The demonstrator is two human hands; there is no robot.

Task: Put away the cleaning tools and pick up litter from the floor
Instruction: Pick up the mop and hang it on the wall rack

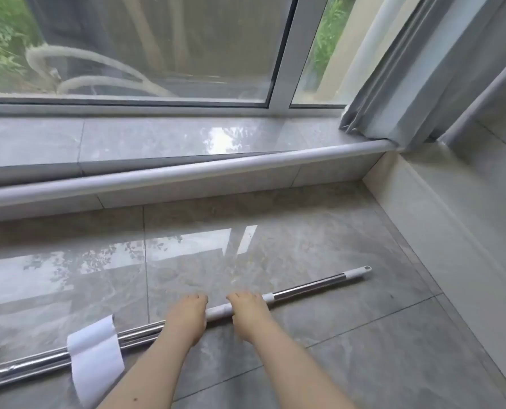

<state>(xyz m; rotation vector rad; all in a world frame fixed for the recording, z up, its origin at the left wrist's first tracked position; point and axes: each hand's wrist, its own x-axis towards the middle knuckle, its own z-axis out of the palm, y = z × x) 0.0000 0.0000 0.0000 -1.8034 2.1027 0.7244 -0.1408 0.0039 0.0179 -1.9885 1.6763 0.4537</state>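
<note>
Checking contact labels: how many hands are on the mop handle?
2. The left hand grips the mop handle near its middle; the right hand grips it just beside, toward the capped end. Fingers wrap behind, mostly hidden.

Two bare forearms, no sleeves, left hand (pixel 187 315), right hand (pixel 247 312)

Mop pole (pixel 305 287) flat on floor (pixel 364 335) before window ledge (pixel 157 140), wall (pixel 467 219) to right.
</note>
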